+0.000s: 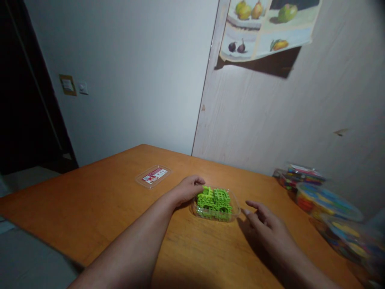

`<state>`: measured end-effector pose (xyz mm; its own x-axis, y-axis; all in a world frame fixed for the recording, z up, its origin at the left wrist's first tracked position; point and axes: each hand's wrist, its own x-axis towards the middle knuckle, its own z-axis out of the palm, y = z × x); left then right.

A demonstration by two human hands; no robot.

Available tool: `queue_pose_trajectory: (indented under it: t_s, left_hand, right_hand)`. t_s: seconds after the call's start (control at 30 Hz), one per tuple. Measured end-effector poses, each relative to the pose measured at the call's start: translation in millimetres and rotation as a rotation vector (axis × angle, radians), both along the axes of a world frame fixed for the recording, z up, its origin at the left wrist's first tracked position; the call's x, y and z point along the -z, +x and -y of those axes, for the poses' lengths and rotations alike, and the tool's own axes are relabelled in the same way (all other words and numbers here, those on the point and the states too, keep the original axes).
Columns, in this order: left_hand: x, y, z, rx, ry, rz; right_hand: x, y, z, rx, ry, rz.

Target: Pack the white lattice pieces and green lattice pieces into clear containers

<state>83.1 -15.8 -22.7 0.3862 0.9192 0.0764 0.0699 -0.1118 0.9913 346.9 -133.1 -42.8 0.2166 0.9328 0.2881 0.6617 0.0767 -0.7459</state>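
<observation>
A clear plastic box [236, 212] stands on the table in front of me, filled with bright green interlocking plastic pieces [221, 198]. My left hand [190, 188] is closed at the box's far left corner, its thumb over the rim by the green pieces and its fingers curled on the outer side. Just off the box's right end is my right hand [262, 220], holding nothing, with index finger and thumb apart. To the left, a clear lid [154, 176] with a red and white label lies flat on the table.
Along the right side of the orange-brown table [99, 200] stand a round tub with a blue and yellow lid [329, 202], another clear tub of colourful pieces [349, 237] and a dark, multicoloured pack [300, 176]. A wall rises behind the table, with a fruit poster [267, 28].
</observation>
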Motion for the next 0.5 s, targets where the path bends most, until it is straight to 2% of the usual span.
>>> queue_pose_trajectory:
  t_s: [0.1,0.27,0.5]
  left_hand:
    - [-4.1,1.6,4.5,0.010,0.005,0.011]
    - [-10.3,3.7,14.5,0.025,0.034,-0.049]
    - [-11.0,4.7,19.5,0.022,0.057,-0.140]
  right_hand:
    - [2.6,3.3,2.5,-0.026,-0.055,0.030]
    - [4.3,9.7,1.2,-0.043,-0.030,0.149]
    - [4.6,14.0,-3.0,-0.090,-0.034,0.129]
